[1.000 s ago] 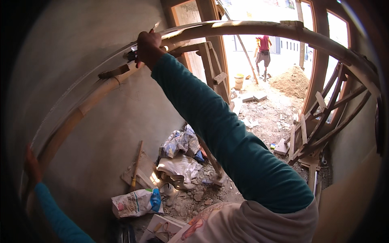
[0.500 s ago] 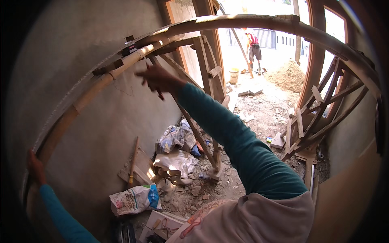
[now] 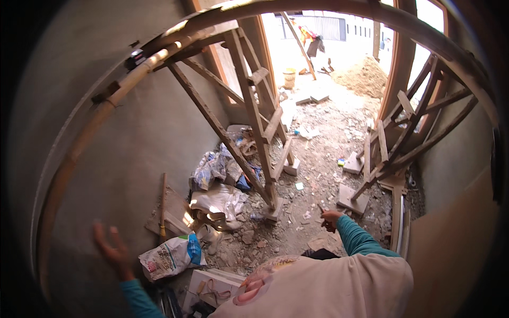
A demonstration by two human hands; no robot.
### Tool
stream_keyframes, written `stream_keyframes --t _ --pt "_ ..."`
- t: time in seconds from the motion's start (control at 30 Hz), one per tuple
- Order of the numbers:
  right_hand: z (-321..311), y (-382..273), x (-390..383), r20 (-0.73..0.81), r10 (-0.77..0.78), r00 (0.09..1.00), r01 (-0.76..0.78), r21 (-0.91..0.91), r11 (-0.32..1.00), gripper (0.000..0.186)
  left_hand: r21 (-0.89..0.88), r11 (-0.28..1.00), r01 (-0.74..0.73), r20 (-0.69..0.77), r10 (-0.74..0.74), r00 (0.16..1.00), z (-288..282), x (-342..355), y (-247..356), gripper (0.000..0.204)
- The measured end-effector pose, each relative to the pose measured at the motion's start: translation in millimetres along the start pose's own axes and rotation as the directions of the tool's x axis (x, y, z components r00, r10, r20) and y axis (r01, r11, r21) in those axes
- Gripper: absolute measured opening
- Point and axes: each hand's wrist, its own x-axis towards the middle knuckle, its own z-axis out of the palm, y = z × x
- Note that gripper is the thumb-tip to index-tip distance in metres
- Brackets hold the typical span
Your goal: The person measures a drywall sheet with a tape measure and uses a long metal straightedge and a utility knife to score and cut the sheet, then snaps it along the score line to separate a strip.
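My left hand (image 3: pixel 112 249) is raised at the lower left with its fingers spread. It holds nothing and is apart from the bamboo pole (image 3: pixel 79 140) that runs along the grey plastered wall. My right hand (image 3: pixel 332 219) is low in front of my body, over the rubble floor, with its fingers curled closed. A short thin tip shows above those fingers, too small to name. On the left pole lies a small black object (image 3: pixel 135 59), with a short wooden block (image 3: pixel 106 92) nearer to me.
Wooden trestles (image 3: pixel 249 85) stand left and right (image 3: pixel 411 132), supporting the poles. Printed sacks (image 3: pixel 168 258), white boots (image 3: pixel 210 236) and a wooden handle (image 3: pixel 163 204) lie at the left wall. Outside the doorway are a sand heap (image 3: pixel 365 77), a bucket (image 3: pixel 289 79) and a bending person (image 3: pixel 312 40).
My left hand has let go of the pole and opened. My right hand has dropped from beside the left pole to low in front of me. Outside, the person has bent over.
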Motion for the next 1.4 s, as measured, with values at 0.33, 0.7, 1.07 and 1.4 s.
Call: stream_keyframes --t 0.33,0.7,1.07,1.4 --pt "-143.8 214.2 -44.9 -0.337 0.236 0.911 -0.064 0.452 0.89 0.012 -0.432 0.744 0.51 0.853 0.521 -0.037 238.7 -356.0 313.6 0.065" --pt "-214.6 281.1 -105.0 -0.517 0.044 0.855 0.303 0.566 0.767 0.026 -0.152 0.867 0.474 0.834 0.37 -0.41 289.4 -388.1 329.9 0.052" --pt "-157.0 508.9 -146.7 -0.507 0.705 0.495 -0.023 0.804 0.594 0.037 -0.529 0.643 0.554 0.637 0.732 -0.241 439.2 -303.7 544.4 0.048" --pt "36.2 506.6 -180.7 -0.393 0.773 0.498 -0.077 0.868 0.491 0.03 -0.734 0.514 0.444 0.415 0.857 -0.305 474.3 -296.2 654.3 0.046"
